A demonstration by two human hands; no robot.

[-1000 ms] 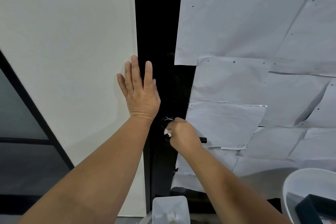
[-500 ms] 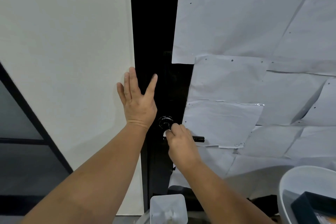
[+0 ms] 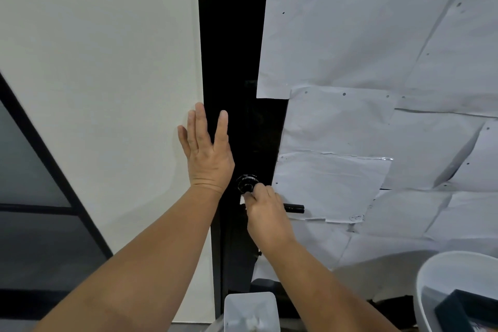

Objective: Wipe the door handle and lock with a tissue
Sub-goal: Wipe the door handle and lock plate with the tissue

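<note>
A black door frame (image 3: 231, 35) runs up the middle of the head view. A round black lock (image 3: 245, 183) sits on it, with a black lever handle (image 3: 295, 208) sticking out to the right just below. My right hand (image 3: 265, 217) covers the root of the handle, fingers closed on a white tissue (image 3: 242, 199) of which only a corner shows. The fingertips touch the lock's lower right edge. My left hand (image 3: 206, 153) lies flat, fingers spread, across the white wall and the frame's left edge, above and left of the lock.
White paper sheets (image 3: 363, 89) cover the door to the right. A white tissue box (image 3: 250, 310) stands below the hands. A white round tub (image 3: 458, 288) with a dark box in it is at lower right. A dark glass panel (image 3: 32, 197) is at left.
My right hand has slid up along the handle toward the lock, which now shows more fully. My left hand has shifted slightly lower on the wall.
</note>
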